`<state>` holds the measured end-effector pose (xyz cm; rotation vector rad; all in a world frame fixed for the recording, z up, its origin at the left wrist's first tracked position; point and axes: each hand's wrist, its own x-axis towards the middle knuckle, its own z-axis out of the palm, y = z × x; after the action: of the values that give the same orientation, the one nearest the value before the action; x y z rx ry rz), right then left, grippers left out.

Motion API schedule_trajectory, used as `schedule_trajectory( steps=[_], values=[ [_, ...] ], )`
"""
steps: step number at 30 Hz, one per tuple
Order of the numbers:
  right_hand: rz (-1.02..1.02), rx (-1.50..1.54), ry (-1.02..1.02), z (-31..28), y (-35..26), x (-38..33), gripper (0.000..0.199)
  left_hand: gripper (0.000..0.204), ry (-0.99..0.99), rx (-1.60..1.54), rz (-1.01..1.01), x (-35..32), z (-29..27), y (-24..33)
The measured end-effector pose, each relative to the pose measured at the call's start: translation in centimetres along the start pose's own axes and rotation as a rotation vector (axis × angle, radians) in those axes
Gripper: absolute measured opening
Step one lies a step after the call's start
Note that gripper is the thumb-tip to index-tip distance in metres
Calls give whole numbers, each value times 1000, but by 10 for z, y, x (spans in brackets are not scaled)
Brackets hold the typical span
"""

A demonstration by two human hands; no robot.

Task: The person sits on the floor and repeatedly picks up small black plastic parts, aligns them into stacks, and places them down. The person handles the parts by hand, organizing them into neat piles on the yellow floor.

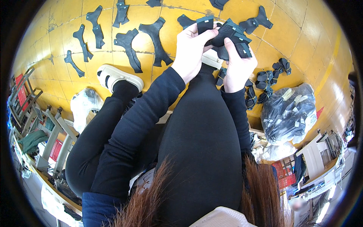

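My left hand (191,49) is closed, pinching a black fabric piece (204,25) with a small pale tag near its top edge. Close beside it, my right hand (239,64) grips a fanned stack of similar black fabric pieces (227,32), several of them tagged along their edges. The two hands nearly meet above my raised knee, and the lower parts of the stack are hidden by my fingers. Beyond them, on the yellow tiled floor (166,77), lie black forked cut pieces (154,36), some overlapping in pairs.
Tied black bundles (264,79) lie to the right, by a clear plastic bag (289,113) full of tagged black pieces. A white plastic bag (86,104) stands at left. My cream clog (120,77) rests near the cut pieces. Metal-framed tables (56,140) line the left side.
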<state>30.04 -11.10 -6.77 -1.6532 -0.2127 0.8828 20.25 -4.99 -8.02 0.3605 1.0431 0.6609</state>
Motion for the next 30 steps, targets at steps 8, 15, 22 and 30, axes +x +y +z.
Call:
schedule_trajectory(
  steps=[8, 15, 22, 30],
  values=[
    [-147, -53, 52, -6, -6, 6, 21, 19, 90, 23, 169, -1, 7, 0],
    [11, 255, 64, -36, -11, 22, 18, 18, 176, 70, 240, 16, -18, 25],
    [103, 239, -60, -13, -7, 11, 17, 19, 137, 51, 208, 10, -8, 13],
    [164, 172, -169, -6, -1, 7, 15, 21, 36, -34, 143, 4, -1, 6]
  ],
)
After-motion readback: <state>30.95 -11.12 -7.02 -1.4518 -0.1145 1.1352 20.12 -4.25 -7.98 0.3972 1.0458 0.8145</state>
